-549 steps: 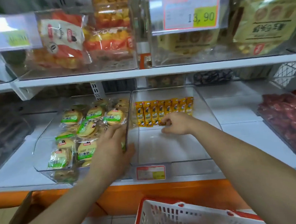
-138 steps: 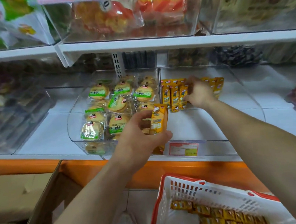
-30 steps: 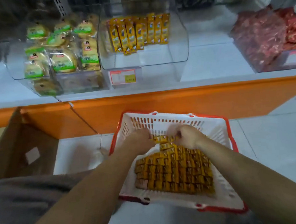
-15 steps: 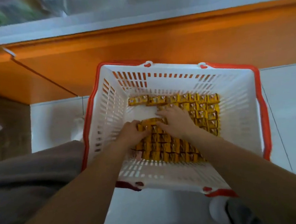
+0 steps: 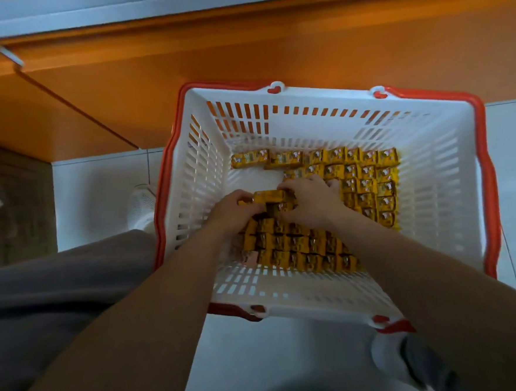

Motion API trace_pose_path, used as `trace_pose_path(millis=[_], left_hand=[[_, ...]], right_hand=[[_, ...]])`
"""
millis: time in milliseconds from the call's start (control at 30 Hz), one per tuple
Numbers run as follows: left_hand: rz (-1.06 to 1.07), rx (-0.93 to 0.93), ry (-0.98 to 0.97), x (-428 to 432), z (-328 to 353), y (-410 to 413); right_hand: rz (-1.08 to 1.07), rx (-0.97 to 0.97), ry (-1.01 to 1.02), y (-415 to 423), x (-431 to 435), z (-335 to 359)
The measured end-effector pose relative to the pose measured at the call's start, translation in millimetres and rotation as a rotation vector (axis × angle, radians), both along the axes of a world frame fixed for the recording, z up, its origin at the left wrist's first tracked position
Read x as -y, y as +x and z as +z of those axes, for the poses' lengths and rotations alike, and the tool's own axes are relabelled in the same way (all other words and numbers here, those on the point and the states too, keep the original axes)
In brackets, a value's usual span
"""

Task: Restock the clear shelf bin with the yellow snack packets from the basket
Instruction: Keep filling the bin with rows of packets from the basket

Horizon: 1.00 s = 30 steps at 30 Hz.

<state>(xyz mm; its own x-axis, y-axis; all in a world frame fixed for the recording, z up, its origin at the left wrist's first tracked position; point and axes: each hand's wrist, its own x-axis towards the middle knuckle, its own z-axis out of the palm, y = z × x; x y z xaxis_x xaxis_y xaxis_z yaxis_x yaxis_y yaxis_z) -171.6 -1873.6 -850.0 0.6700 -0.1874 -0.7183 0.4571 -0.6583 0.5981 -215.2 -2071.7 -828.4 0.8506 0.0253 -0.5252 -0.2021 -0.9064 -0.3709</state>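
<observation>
A white basket [image 5: 431, 158] with a red rim stands on the floor below me. Its bottom is covered with several rows of yellow snack packets [image 5: 366, 184]. Both my hands are down inside it. My left hand [image 5: 233, 210] and my right hand [image 5: 309, 202] grip the two ends of a small bundle of yellow packets [image 5: 270, 196] held between them, just above the packed rows. The clear shelf bin is out of view.
The orange shelf base [image 5: 240, 44] runs across the top, right behind the basket. A brown cardboard box [image 5: 9, 200] stands at the left. White floor tiles [image 5: 97, 191] surround the basket. My grey-clad leg [image 5: 58, 285] and my shoes flank the basket's near side.
My view has dropped from the shelf bin down to the basket. Both hands have gone into the basket and closed round a bundle of packets, which now sits slightly higher between them.
</observation>
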Motion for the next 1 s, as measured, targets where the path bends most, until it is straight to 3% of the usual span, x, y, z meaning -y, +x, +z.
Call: trace_pose_path(millis=[200,400,633,800,1000], left_hand=[[0.025,0.083,-0.052,5,6,0],[-0.075,0.182,-0.044,12,8,4],[-0.144,0.034,-0.078,8,14,16],[-0.296,0.048,-0.019,2,14,22],[-0.181,0.164,-0.01,2,12,24]], right_hand=[[0.159,0.26,-0.206,1,-6,12],[0.34,0.191,-0.198,20,1,5],[0.284,0.042,-0.044,32,3,-5],[0.297,-0.044,0.026,43,11,-8],[0.146,0.08,0.146,42,12,-1]])
